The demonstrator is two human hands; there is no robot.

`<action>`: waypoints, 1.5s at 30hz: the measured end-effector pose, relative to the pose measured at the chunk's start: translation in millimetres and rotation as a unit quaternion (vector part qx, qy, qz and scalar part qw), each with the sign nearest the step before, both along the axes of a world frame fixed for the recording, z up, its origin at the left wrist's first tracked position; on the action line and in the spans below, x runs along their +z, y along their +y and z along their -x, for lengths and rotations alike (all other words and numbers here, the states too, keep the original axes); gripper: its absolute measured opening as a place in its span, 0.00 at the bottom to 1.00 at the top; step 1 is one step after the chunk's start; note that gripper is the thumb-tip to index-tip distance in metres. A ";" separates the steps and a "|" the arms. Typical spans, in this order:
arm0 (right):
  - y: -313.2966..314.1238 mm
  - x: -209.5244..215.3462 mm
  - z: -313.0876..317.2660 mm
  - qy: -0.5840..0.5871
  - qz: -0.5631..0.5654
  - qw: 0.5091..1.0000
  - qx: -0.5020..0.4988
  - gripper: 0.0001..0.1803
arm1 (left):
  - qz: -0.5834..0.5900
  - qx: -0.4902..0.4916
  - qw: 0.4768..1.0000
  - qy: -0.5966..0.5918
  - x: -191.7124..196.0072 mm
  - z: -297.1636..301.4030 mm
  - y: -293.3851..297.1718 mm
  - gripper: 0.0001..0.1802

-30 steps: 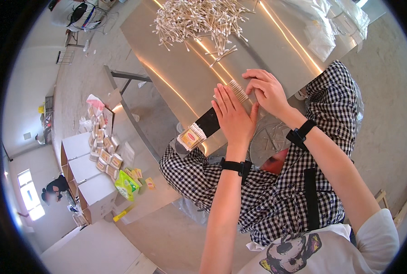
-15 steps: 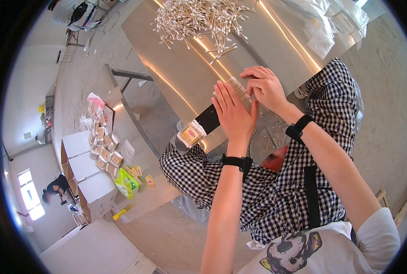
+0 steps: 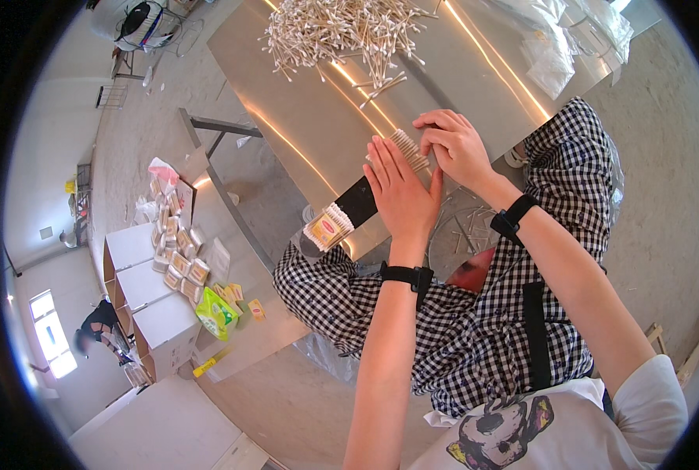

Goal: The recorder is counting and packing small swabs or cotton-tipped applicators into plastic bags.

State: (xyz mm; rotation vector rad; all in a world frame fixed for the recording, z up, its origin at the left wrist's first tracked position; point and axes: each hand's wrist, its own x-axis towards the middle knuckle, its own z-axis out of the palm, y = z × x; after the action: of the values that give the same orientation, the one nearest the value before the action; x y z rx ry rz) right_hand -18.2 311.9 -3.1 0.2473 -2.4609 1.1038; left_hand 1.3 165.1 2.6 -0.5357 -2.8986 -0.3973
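Observation:
On the metal table's near part lies a row of cotton swabs [image 3: 407,147], side by side. My left hand [image 3: 403,192] rests flat over its near left side, fingers stretched out and covering some of the swabs. My right hand [image 3: 458,153] is at the row's right side, its fingers loosely bent and apart, with nothing visible in its grasp. Left of my left hand, a bundle of cotton swabs with a yellow-and-red label card [image 3: 328,227] sits at the end of a black strip [image 3: 356,204] by the table edge.
A large heap of loose cotton swabs [image 3: 349,35] covers the table's far part. Clear plastic bags [image 3: 549,55] lie at far right. On the left, a lower table carries packed swabs [image 3: 181,258], a green packet [image 3: 216,313] and white boxes [image 3: 161,313]. Another person [image 3: 103,329] is beyond.
My hands have hardly moved over the swabs. At the far left, the other person has bent lower.

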 end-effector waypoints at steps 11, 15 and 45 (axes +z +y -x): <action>-0.9 1.9 0.4 -0.019 -0.010 1.000 -0.010 0.07 | -0.008 -0.002 1.000 0.001 0.9 -0.1 0.8 0.48; -0.3 2.0 -0.4 -0.002 -0.039 0.999 0.000 0.07 | -0.007 -0.001 1.000 0.002 0.1 0.2 0.2 0.48; -5.6 4.3 7.0 -0.001 -0.069 0.998 -0.007 0.06 | 0.005 0.001 1.000 -0.003 -1.1 0.8 0.3 0.49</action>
State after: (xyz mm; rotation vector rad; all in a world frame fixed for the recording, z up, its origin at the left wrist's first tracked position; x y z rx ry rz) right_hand -25.1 306.3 1.2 0.2692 -2.5409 0.9286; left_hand 0.5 165.4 1.5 -0.5341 -2.9079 -0.3853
